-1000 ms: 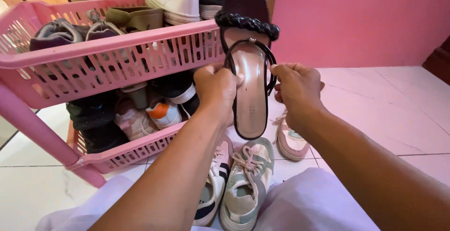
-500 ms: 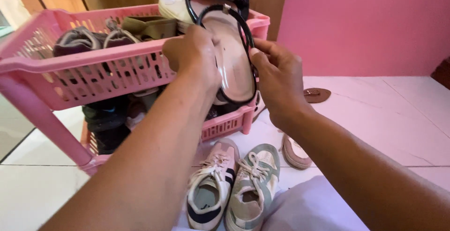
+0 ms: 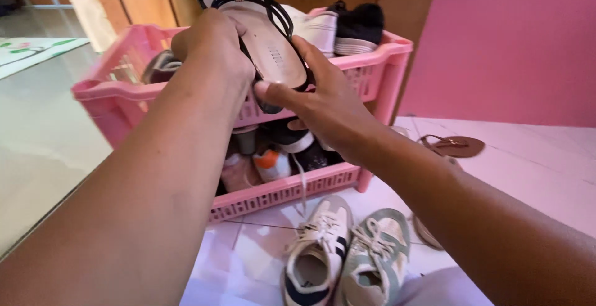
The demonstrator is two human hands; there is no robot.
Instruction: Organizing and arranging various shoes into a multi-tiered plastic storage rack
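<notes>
Over the front rim of the upper tier of the pink plastic slatted rack (image 3: 379,54), a black strappy sandal (image 3: 267,42) is held sole-side down, probably so it can be steered in among the canvas shoes already packed there, its smooth beige insole facing up and thin glossy straps looped over it. It's clamped from both sides: the left hand (image 3: 211,42) is closed around its left edge and the right hand (image 3: 323,104) is pinched on its heel end. On the tiled floor below the rack's front edge, a pair of laced sneakers (image 3: 344,259) is left side by side, and a flat brown sandal (image 3: 456,146) is lying off by the rack's right corner.
</notes>
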